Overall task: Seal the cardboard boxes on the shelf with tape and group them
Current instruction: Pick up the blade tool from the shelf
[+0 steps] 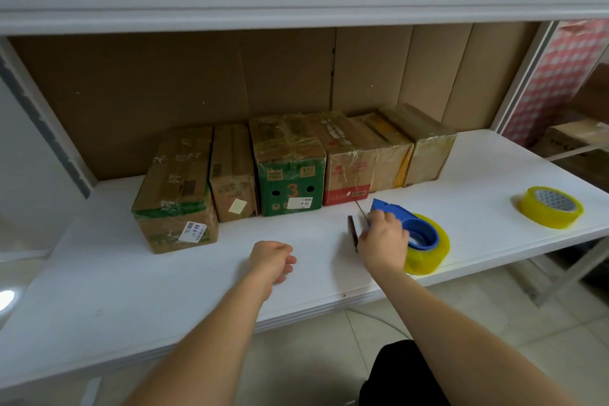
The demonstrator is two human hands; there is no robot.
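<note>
Near shelf (pixel 478 175) front edge: right hand (pixel 384 239) grips blue plastic tape dispenser (pixel 407 224); left hand (pixel 272 260) relaxed, empty. Advice: steady sealed cardboard boxes (pixel 290 161) while grouping.

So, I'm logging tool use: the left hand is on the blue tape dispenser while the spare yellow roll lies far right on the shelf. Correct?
Not quite: in the head view the right hand is on the blue tape dispenser; the left hand holds nothing. The spare yellow roll does lie far right on the shelf.

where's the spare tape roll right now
The spare tape roll lies flat on the white shelf at far right, apart from the blue dispenser and the boxes.
</note>
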